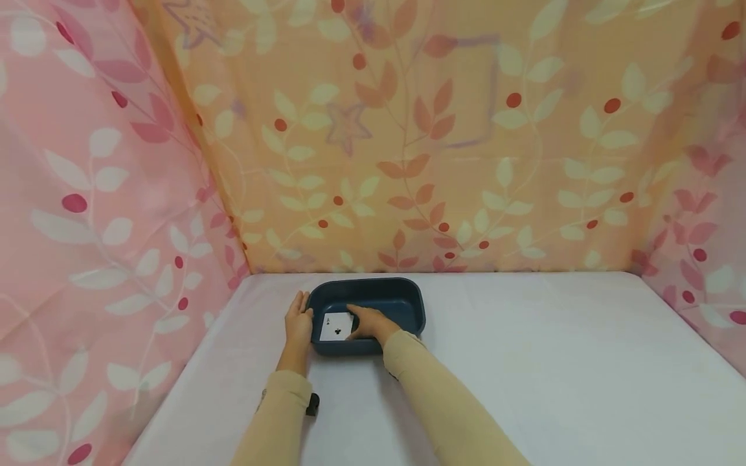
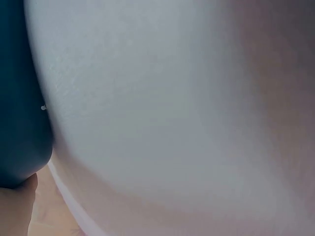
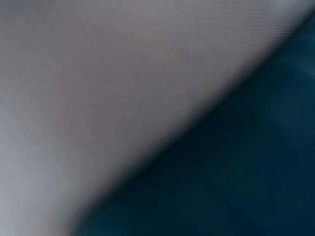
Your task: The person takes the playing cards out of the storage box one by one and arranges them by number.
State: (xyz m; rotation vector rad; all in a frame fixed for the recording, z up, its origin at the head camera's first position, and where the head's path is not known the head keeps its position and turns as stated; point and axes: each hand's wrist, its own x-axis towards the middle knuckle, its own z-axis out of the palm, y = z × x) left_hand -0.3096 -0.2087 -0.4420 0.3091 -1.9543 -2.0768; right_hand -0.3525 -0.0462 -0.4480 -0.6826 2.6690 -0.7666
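A dark blue rectangular bin (image 1: 402, 310) with rounded corners sits on the white table. At its left end lies a white playing card (image 1: 335, 327), face up with a black club in the middle. My right hand (image 1: 373, 321) reaches in over the near wall and holds the card at its right end, thumb at the near edge and index finger at the far edge. My left hand (image 1: 299, 323) rests along the outside of the bin's left wall, fingers straight, thumb at the rim. In the left wrist view a fingertip (image 2: 17, 206) touches the bin (image 2: 22, 113); the right wrist view is blurred.
The white tabletop (image 1: 553, 362) extends to the right of the bin. A patterned orange curtain (image 1: 437, 162) stands behind the table, with pink curtains (image 1: 105, 233) at the sides. A black band (image 1: 313, 404) shows at the left cuff.
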